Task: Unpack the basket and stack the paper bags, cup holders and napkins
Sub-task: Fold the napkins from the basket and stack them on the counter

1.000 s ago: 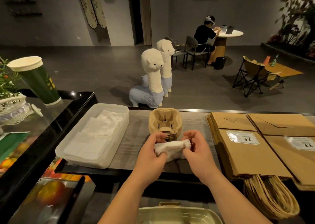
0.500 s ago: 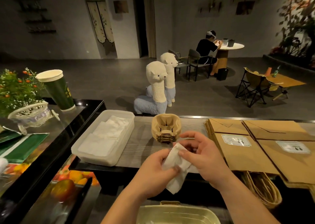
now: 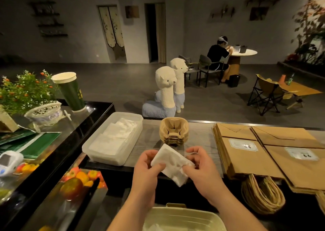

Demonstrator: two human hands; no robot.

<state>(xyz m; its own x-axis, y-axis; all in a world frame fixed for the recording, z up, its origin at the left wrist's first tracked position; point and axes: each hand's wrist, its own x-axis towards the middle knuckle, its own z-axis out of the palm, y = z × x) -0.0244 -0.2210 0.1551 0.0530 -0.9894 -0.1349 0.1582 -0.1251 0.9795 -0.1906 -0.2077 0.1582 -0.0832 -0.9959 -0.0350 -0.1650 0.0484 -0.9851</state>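
Both hands hold one white napkin flat above the counter's near edge. My left hand pinches its left side, and my right hand pinches its right side. Left of the hands, a clear plastic tray holds a pile of white napkins. Just beyond the held napkin sits a stack of brown pulp cup holders. Two piles of brown paper bags lie flat at the right, their twisted handles hanging over the edge. The pale basket rim shows at the bottom.
A glossy black counter at the left carries a green paper cup, a potted plant in a white wicker holder and green leaflets. Fruit lies under glass at lower left. Beyond the counter stand two alpaca figures, and a person sits at a far table.
The crumpled napkin between my hands has been opened out and now lies flat and spread. My view has lifted, so more of the room and left counter shows.
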